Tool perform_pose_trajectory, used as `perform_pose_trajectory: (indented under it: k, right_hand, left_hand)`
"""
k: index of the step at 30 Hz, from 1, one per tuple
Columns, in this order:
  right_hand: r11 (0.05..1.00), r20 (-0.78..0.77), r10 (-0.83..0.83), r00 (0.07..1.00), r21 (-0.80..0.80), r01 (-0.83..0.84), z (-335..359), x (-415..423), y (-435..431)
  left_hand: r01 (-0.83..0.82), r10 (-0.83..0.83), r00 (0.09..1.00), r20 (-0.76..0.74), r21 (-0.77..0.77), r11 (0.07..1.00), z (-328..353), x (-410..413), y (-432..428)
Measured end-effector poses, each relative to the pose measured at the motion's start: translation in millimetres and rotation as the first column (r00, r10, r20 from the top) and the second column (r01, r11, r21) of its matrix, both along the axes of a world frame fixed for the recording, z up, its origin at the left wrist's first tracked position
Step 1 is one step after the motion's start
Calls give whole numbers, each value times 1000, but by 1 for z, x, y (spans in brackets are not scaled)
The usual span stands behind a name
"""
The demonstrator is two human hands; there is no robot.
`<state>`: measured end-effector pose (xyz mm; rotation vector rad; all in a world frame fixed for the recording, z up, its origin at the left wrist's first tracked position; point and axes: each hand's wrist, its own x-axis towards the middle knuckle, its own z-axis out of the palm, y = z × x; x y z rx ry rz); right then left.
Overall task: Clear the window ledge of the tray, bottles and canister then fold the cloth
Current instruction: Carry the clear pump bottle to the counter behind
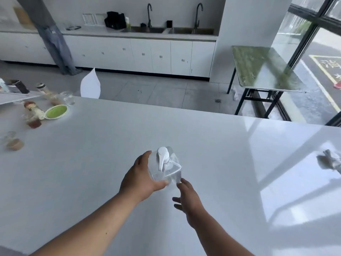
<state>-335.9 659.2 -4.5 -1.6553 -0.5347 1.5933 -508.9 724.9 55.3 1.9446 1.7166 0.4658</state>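
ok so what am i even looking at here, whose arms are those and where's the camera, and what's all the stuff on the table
There is no machine here: the two bare arms belong to a person, and the single picture comes from a wide-angle camera worn on that person's head, looking forward and down. The left hand is wrapped around a clear square plastic canister with a white pump top, which sits low over the white glossy table; whether it touches the surface is hard to tell. The right hand is open, its fingertip just at the canister's near corner. At the far left lie blurred sauce bottles, a green-topped lid and a clear glass. A crumpled pale cloth lies at the right edge. Behind are white cabinets with two sinks, and a green folding table by the window.
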Motion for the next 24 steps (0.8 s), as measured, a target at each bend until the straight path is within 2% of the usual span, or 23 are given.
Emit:
perform_pose_trajectory:
  k: [6,12,15,18,20,22,24]
  right_hand:
    - [999,-8,-1,1000,-36,1,-39,12,50]
    - [998,-21,9,1000,-65,-10,-60,8,60]
    - [998,22,6,1000,-67,-5,-59,6,63]
    - [998,166,28,986,-68,-17,-51,8,54]
    - [998,297,44,954,-47,-32,-40,13,41]
    - [997,483,72,872,-29,-67,-25,20,22]
    - [993,681,102,725,-33,-109,-8,28,-3]
  left_hand:
    - [-24,23,1000,-11,-57,998,-33,13,43]
    - [4,-11,998,-57,-127,992,-50,14,58]
    - [-7,-4,997,-79,-148,989,-54,11,62]
    - [-82,55,991,-125,-222,971,-54,-2,60]
    - [-112,43,975,-219,-316,942,-52,-17,52]
    - [-72,-62,951,-303,-413,908,-47,-32,41]
    - [41,-181,943,-278,-446,894,-42,-37,27]
